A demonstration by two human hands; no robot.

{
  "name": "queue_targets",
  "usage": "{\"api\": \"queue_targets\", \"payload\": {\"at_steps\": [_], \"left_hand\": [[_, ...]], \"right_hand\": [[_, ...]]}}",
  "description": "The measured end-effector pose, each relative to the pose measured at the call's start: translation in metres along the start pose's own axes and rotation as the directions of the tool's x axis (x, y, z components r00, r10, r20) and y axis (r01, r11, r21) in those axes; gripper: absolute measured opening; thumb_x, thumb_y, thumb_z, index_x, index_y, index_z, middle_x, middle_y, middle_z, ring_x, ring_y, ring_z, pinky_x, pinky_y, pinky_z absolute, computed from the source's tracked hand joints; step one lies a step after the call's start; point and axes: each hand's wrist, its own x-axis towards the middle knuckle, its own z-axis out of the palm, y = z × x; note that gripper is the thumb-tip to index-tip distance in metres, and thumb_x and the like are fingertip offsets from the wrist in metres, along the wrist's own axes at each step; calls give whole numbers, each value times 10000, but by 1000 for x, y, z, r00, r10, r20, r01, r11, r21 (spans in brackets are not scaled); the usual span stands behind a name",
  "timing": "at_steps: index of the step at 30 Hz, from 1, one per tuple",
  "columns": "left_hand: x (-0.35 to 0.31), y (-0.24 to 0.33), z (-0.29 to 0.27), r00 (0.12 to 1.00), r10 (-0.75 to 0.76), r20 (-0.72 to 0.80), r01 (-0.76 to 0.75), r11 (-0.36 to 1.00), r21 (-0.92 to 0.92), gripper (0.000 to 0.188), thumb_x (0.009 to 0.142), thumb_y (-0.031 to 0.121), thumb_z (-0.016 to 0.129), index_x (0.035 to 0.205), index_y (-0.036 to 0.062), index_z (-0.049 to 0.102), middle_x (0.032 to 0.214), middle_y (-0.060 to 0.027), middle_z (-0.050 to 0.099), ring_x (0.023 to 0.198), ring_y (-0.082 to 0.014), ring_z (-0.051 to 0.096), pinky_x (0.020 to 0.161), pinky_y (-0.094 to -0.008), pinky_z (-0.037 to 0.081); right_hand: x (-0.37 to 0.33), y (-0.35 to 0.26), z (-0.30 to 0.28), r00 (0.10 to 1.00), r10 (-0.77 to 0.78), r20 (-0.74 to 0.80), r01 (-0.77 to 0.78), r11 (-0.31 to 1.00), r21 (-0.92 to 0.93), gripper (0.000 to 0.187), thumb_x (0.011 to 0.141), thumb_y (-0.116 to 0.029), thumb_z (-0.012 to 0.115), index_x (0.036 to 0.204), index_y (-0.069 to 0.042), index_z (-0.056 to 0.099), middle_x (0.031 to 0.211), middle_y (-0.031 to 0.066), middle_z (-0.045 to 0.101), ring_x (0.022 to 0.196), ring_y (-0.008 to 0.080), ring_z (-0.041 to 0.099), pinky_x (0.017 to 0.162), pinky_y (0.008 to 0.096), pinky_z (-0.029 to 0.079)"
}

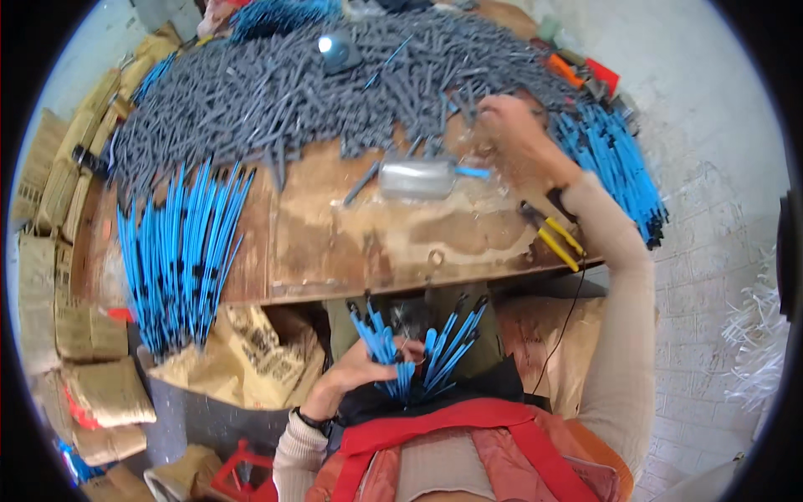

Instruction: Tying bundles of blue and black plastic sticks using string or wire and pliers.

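Observation:
My left hand (pixel 365 366) is close to my body, its fingers wrapped round a bunch of thin blue rods (pixel 381 345) with black tips. Beside that bunch, more blue rods (pixel 452 356) fan out over the dark cloth (pixel 485 386) on my lap. My right hand (pixel 512 125) reaches across to the right part of the wooden table (pixel 335 251), at the edge of a heap of grey stick-like pieces (pixel 276 84). Its fingers are curled and somewhat blurred; what they hold, if anything, is hidden. Left of it on the table lies a clear plastic container (pixel 416 179), with a short blue piece (pixel 473 172) at its end.
Yellow-handled pliers (pixel 554 238) lie near the table's front right edge. Blue rods lie in a large bundle at the left (pixel 180 251) and another at the right (pixel 615 167). A small lamp (pixel 336 52) shines on the heap. Brown paper sacks (pixel 109 393) line the left side.

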Motion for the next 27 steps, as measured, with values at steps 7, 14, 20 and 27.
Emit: {"api": "queue_targets", "payload": {"at_steps": [7,14,20,27], "left_hand": [[-3,20,28,985,144,99,-158,975,153,218,796,114,795,942,16,666,1069,-104,634,1047,-209,619,902,-345,483],[-27,15,74,996,86,30,-91,954,285,115,764,78,769,851,37,707,1015,-95,625,1001,-217,608,866,-341,484],[-51,-1,99,951,272,-147,-170,857,487,175,748,90,811,871,31,702,1031,-69,602,959,-170,602,857,-323,485],[-52,-6,102,964,223,-141,-146,896,418,176,754,106,819,863,20,711,1060,-74,618,899,-160,619,793,-306,496]], "right_hand": [[-122,-256,-91,757,205,620,-653,274,706,223,942,-116,665,1142,-20,658,895,77,706,788,133,691,706,268,559],[-195,-324,-68,492,144,858,-827,-231,513,180,921,-107,685,1040,-8,594,865,138,694,742,221,714,670,311,600],[-204,-337,-86,474,-49,879,-879,23,476,171,886,-132,728,955,-9,631,806,90,711,724,125,685,633,239,534],[-207,-334,-99,520,-142,842,-850,7,526,226,970,-212,646,992,12,644,843,91,707,754,134,686,663,246,541]]}}
